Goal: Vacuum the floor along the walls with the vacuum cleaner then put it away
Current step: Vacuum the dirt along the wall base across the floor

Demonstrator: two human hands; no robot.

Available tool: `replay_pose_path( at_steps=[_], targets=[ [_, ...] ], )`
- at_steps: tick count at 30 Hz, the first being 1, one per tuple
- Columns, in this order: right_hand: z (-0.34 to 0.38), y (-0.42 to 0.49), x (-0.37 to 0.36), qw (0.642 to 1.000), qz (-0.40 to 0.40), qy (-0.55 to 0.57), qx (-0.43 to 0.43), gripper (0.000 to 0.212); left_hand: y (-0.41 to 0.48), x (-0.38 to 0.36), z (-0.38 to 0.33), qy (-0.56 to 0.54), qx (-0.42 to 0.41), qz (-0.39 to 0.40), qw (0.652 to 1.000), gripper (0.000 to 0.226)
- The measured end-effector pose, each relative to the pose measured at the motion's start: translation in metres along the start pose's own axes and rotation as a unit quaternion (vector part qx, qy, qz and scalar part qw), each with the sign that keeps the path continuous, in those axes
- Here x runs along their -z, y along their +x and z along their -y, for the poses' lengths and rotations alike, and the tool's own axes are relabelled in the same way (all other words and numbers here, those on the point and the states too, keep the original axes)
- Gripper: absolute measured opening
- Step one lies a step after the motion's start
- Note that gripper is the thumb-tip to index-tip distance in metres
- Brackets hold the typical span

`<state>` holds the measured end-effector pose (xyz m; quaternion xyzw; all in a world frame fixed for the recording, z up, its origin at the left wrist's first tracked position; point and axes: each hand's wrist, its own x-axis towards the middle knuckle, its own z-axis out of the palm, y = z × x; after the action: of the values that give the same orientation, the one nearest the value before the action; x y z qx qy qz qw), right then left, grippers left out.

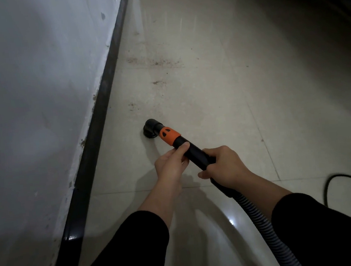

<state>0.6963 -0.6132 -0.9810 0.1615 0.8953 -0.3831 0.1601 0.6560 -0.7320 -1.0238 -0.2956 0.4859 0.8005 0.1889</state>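
**Nozzle down, working the edge by the wall**

Both hands are on the vacuum wand (pixel 194 153). My left hand (pixel 170 165) grips it just behind the orange collar (pixel 169 136), thumb on top and fingers curled underneath, so I can steer the tip. My right hand (pixel 224 164) is wrapped round the back end, where the ribbed hose (pixel 257 216) joins, to take the weight and push.

The nozzle (pixel 151 130) sits on the tiled floor (pixel 240 80), its mouth angled down, near the black skirting board (pixel 98 129) at the foot of the wall (pixel 29 92) but not touching it. I hold the wand low and slanted so the suction meets the tile flat.

Ahead along the wall I see the job waiting: a band of dirt (pixel 153 61) across the tile, with smaller specks between it and the nozzle. I judge the edge pass only partly done. The hose trails back under my right arm, and a power cord (pixel 344 181) loops on the floor to my right, something to avoid snagging.
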Motion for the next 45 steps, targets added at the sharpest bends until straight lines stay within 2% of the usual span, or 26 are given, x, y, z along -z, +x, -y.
replay_pose_path(
  at_steps=[9,17,21,31,37,45],
  targets=[
    [-0.012,0.007,0.020,1.000,0.005,-0.018,0.000,0.024,0.002,-0.022,0.009,0.001,0.007,0.012,1.000,0.009],
    [-0.017,0.038,0.055,0.999,0.024,-0.042,0.014,0.024,0.015,-0.057,0.009,-0.051,0.023,0.004,0.998,0.009],
    [-0.029,0.047,0.067,0.999,0.027,-0.020,0.019,0.023,0.019,-0.076,0.012,-0.050,0.018,-0.008,0.999,0.009],
    [-0.062,0.059,0.110,0.999,0.028,0.027,0.007,0.027,0.022,-0.133,0.025,-0.014,0.030,-0.016,0.999,0.008],
    [-0.088,0.051,0.139,0.998,0.020,0.043,-0.032,0.029,0.020,-0.164,0.041,0.033,0.059,0.019,0.997,0.012],
    [-0.117,0.036,0.168,0.995,0.012,0.071,-0.068,0.028,0.008,-0.200,0.062,0.077,0.097,0.010,0.992,0.008]
  ],
)
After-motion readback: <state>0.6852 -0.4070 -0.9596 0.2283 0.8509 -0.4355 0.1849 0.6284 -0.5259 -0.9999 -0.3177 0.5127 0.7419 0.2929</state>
